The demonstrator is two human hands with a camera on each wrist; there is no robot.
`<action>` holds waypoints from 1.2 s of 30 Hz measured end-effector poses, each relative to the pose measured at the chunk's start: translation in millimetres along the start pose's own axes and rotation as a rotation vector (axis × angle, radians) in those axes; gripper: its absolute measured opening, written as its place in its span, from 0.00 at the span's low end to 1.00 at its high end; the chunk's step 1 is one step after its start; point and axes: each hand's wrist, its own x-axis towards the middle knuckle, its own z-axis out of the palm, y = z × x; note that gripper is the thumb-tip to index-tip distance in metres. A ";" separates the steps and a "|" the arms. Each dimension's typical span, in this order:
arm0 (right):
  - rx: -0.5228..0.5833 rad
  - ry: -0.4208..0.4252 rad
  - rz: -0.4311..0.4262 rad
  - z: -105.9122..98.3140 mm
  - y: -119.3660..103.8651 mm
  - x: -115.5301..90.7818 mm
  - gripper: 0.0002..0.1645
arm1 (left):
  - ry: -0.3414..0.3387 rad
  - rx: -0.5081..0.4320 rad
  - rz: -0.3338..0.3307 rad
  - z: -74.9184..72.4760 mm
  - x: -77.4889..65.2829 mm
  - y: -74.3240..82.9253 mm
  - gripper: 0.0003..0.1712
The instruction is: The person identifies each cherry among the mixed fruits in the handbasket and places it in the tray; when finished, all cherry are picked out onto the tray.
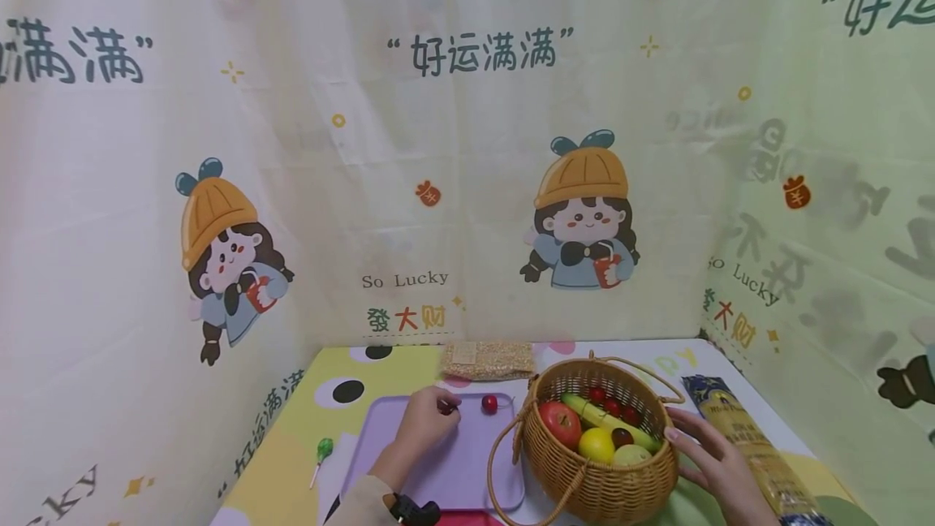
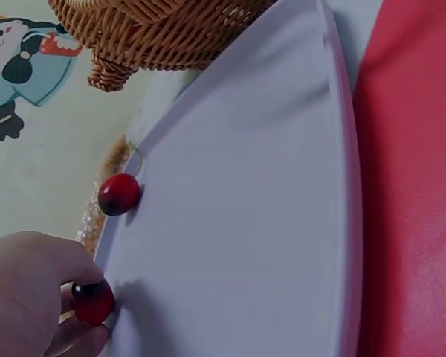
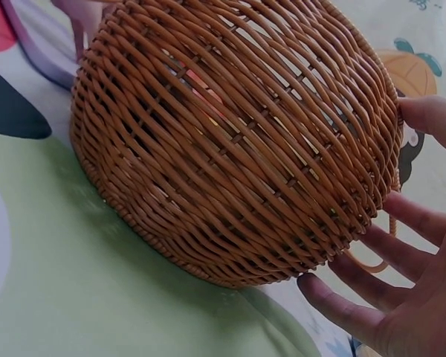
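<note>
In the head view my left hand (image 1: 427, 422) is over the purple tray (image 1: 475, 477), its thumb and fingers pinching a dark red cherry (image 2: 94, 302). Another cherry (image 1: 489, 404) with a thin stem lies near the tray's far edge. A wicker basket (image 1: 592, 489) of fruit stands right of the tray. Against its right side rests my right hand (image 1: 719, 461), fingers spread and fairly straight along the woven wall, thumb at the rim. Inside are a red apple (image 1: 560, 424), a yellow-green banana (image 1: 609, 420), a yellow lemon (image 1: 596, 446), a pale green fruit (image 1: 631, 455) and several red fruits.
A green-wrapped lollipop (image 1: 325, 450) lies left of the tray. Behind it is a bag of grains (image 1: 488, 360). A long blue and gold packet (image 1: 760, 453) lies to the right of the basket. The basket's handle (image 1: 491, 461) hangs over the tray's right edge. Printed curtains enclose the table.
</note>
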 end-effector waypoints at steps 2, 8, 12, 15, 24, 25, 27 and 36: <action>-0.006 0.000 -0.002 0.6 -0.6 -0.2 0.44 | -0.005 0.002 -0.016 0.4 -1.1 -1.9 0.09; -0.011 -0.004 -0.003 0.9 -1.5 -0.2 0.45 | 0.006 -0.011 -0.042 -1.2 -3.2 -1.1 0.10; -0.015 -0.002 -0.007 0.3 -0.2 0.6 0.44 | 0.009 -0.005 -0.057 -5.1 -5.8 5.2 0.10; -0.016 -0.002 -0.005 -0.1 0.4 1.1 0.44 | 0.012 -0.003 -0.079 -8.0 -5.2 9.3 0.10; -0.011 -0.007 -0.004 -1.5 1.9 0.1 0.43 | 0.027 -0.052 -0.073 -14.6 2.2 28.0 0.11; -0.010 -0.009 -0.004 -1.7 2.2 0.0 0.43 | 0.024 -0.060 -0.066 -15.6 2.8 31.9 0.10; -0.006 -0.012 -0.005 -2.0 2.8 -0.3 0.42 | 0.016 -0.082 -0.046 -17.3 4.3 39.7 0.08; 0.008 -0.016 -0.010 -1.5 2.6 -1.1 0.40 | -0.034 -0.222 0.002 -23.1 5.6 82.5 0.15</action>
